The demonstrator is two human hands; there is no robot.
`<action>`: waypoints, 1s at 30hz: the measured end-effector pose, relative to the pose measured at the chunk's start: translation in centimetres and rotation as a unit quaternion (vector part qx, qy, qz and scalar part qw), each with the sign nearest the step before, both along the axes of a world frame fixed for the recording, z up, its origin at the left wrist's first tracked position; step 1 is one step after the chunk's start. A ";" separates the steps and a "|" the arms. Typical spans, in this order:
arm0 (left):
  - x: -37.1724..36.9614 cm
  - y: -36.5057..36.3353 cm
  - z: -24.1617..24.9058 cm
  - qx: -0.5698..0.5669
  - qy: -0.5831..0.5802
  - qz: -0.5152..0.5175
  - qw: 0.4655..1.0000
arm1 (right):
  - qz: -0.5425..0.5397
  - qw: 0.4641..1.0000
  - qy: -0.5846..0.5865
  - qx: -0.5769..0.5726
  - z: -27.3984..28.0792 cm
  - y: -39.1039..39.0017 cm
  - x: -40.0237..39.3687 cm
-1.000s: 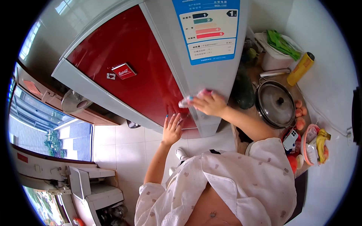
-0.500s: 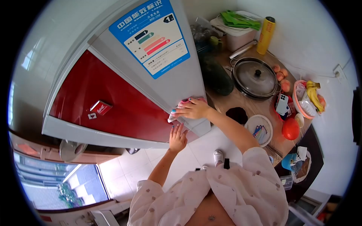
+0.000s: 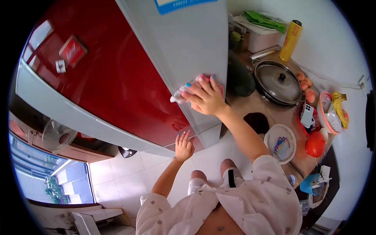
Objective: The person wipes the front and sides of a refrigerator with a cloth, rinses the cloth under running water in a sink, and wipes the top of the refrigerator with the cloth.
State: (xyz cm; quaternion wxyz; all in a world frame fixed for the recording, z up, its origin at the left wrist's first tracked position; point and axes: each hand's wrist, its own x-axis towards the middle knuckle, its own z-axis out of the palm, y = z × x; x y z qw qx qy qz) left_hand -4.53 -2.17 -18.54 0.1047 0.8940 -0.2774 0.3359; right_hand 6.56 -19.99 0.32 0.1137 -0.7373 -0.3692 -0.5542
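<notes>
Under the spread fingers of my right hand (image 3: 205, 97), a pink-and-white cloth (image 3: 179, 95) is pressed against the grey side panel of a refrigerator (image 3: 188, 43). One end of the cloth sticks out past my fingertips, close to the edge of the glossy red door (image 3: 129, 86). My left hand (image 3: 184, 146) is lower down, fingers extended, at the bottom part of the red door. It holds nothing; whether the fingertips press on the surface is hard to tell. A blue label (image 3: 182, 4) shows at the top of the side panel.
Right of the refrigerator, a counter bears a lidded pan (image 3: 276, 82), a dark green melon (image 3: 239, 76), a yellow wrap box (image 3: 290, 41), a fruit basket (image 3: 327, 117), a phone (image 3: 307, 114) and a red round object (image 3: 315, 144). A fan (image 3: 58, 135) stands left.
The view has shifted, so the label sits mostly out of frame and the red door looks larger. My right hand and the cloth have moved up the side panel. My left hand stays low.
</notes>
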 end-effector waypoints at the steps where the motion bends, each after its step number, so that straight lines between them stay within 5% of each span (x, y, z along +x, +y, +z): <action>1: 0.4 0.0 -0.6 -0.007 -0.016 0.011 1.000 | -0.010 1.000 -0.018 0.012 -0.3 0.4 0.3; 11: 6.7 0.6 -6.2 0.050 -0.339 0.071 0.937 | -0.029 0.985 -0.123 0.117 -3.5 1.3 1.3; 14: 6.5 0.8 -5.7 0.052 -0.335 0.069 0.938 | -0.012 0.987 -0.073 0.144 -9.6 2.2 0.3; 19: 7.1 1.4 -5.9 0.049 -0.360 0.061 0.930 | -0.026 0.996 -0.006 0.084 -27.5 3.3 -0.3; 22: 7.1 1.3 -5.9 0.047 -0.365 0.060 0.928 | -0.081 0.995 -0.004 0.063 -25.0 1.7 -0.1; 27: 7.0 1.0 -5.9 0.051 -0.365 0.074 0.927 | -0.088 0.958 -0.119 0.246 -10.0 0.5 2.4; 30: 6.8 0.9 -5.8 0.055 -0.372 0.072 0.924 | -0.093 0.952 -0.110 0.269 -9.6 2.3 1.8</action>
